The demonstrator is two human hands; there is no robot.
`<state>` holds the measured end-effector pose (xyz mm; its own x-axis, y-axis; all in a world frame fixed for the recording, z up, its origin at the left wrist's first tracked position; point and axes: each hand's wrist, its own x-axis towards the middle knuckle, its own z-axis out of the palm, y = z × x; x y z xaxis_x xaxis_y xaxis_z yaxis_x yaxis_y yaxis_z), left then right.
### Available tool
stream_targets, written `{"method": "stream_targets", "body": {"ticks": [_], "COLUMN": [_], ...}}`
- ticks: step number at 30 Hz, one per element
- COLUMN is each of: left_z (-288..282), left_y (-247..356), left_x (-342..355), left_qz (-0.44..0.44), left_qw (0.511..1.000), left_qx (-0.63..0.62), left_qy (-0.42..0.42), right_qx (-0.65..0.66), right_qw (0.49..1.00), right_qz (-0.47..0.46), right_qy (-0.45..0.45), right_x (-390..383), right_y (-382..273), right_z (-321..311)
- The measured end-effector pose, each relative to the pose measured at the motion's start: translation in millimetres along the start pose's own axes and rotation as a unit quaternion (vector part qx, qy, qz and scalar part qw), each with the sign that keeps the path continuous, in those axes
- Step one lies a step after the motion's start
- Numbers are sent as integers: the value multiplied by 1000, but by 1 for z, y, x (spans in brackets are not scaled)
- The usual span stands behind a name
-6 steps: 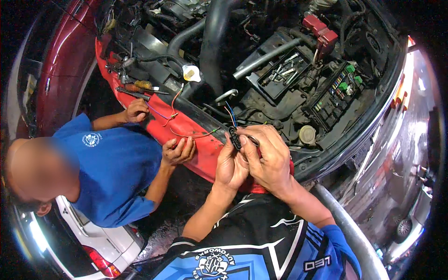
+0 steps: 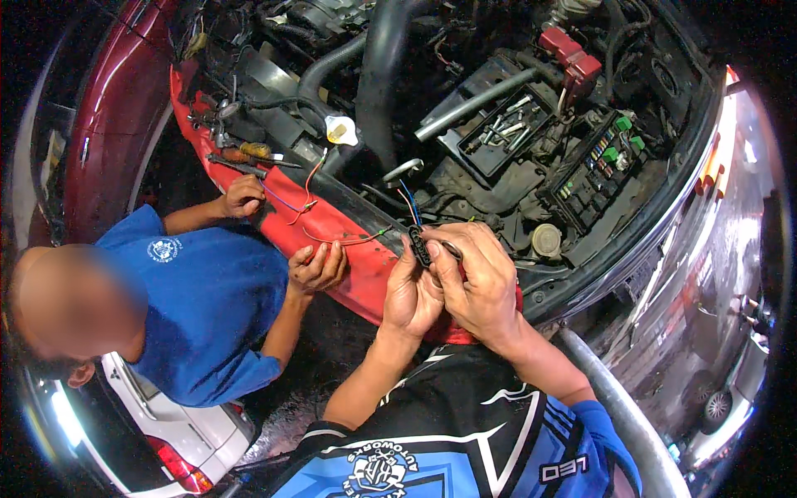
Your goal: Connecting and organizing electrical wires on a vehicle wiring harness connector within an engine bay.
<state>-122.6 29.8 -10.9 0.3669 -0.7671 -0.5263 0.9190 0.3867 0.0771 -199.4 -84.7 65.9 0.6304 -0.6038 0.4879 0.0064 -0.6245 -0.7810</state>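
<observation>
A black multi-pin electrical connector (image 2: 419,246) is pinched in my left hand (image 2: 410,300), its slotted face turned up. Thin blue and orange wires (image 2: 409,202) rise from its far end. Close against it on the right is my right hand (image 2: 480,282), thumb and fingertips closed. A small dark piece (image 2: 451,250) shows between those fingers; its kind I cannot make out. Both hands meet above the front edge of the engine bay, over a red cover (image 2: 357,286).
On the left a co-worker in a blue shirt (image 2: 207,307) rests both hands by the red cover. Loose red wire (image 2: 309,187), screwdrivers (image 2: 249,158) and a white reservoir cap (image 2: 340,130) lie along the front edge. Beyond are a tray of sockets (image 2: 506,124) and an open fuse box (image 2: 599,166).
The co-worker's head and shoulder have shifted very slightly to the right. My hands and the connector stay in place.
</observation>
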Motion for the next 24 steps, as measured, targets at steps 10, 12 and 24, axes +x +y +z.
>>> {"method": "stream_targets", "body": {"ticks": [10, 12, 24], "left_z": [2, 2, -2], "left_y": [-1, 0, -1], "left_x": [1, 0, 0], "left_qz": [3, 3, 11], "left_qw": [1000, 1000, 999], "left_qx": [14, 18, 40], "left_qy": [-5, -13, -13], "right_qx": [1, -2, -24], "right_qw": [1000, 1000, 999], "right_qz": [-7, -8, -30], "right_qy": [-14, -16, 14], "right_x": [-5, -5, -10], "right_y": [2, 1, 3], "right_z": [-1, -1, 2]}}
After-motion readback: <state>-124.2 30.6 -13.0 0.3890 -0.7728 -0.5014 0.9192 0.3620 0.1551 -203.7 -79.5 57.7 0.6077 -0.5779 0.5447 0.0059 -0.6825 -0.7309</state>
